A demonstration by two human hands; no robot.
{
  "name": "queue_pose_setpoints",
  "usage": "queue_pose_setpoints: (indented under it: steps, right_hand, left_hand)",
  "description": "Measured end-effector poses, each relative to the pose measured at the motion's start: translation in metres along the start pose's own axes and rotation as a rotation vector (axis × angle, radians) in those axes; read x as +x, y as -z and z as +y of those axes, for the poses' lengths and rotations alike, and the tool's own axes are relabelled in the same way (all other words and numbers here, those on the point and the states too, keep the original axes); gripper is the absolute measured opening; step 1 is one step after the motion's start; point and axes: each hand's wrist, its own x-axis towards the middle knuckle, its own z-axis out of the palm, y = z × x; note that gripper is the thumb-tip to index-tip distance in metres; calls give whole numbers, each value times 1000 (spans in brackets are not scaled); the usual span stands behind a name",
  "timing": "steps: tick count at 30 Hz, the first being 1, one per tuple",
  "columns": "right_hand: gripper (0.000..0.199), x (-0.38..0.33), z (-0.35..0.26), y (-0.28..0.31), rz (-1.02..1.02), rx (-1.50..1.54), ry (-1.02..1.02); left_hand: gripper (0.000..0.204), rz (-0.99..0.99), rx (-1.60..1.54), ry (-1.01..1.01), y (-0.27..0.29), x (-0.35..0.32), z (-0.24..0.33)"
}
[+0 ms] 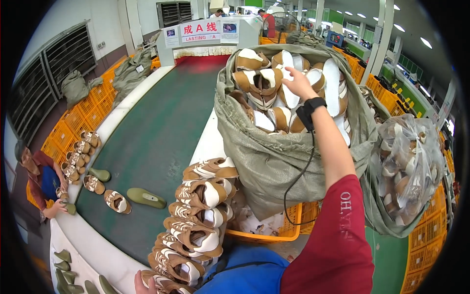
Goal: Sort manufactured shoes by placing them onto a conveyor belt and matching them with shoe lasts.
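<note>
Over a big grey-green woven sack (pixel 259 157) full of brown and white shoe uppers, my right hand (pixel 297 84) reaches in. Its fingers are closed on the edge of a shoe upper (pixel 290 97) whose white underside faces up. A black band with a cable circles that wrist. At the lower edge, my left hand (pixel 145 283) is partly cut off; its visible fingers are apart, beside the near end of a row of brown and white laced shoe uppers (pixel 193 235). That row leans along the right border of the green conveyor belt (pixel 161 112).
Brown uppers and olive shoe lasts (pixel 147 197) lie on the belt. Across it, a co-worker (pixel 41 181) handles a last. A clear plastic bag of uppers (pixel 409 166) stands right of the sack. An orange crate (pixel 292 230) sits below the sack; stacked orange crates (pixel 431 240) line the right.
</note>
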Motion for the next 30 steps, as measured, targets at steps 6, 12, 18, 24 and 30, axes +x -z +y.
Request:
queue_pose_setpoints:
  steps: [6,12,18,24,30]
  right_hand:
    - [86,25,-9,-75,-59,173,-109]
    - [77,17,-17,-76,51,60,-197]
    - [79,-13,-53,51,512,430,74]
    - [58,-107,-137,65,6,1586,-13]
    - [45,-249,-225,-38,-934,1779,-527]
  left_hand:
    - [44,53,-70,-3,-8,-7,17]
    - [39,73,-105,-83,-15,-12,34]
    - [35,97,-172,-192,-15,2,42]
    - [69,-13,-355,-244,-5,15,71]
    - [76,497,-76,-847,14,38,136]
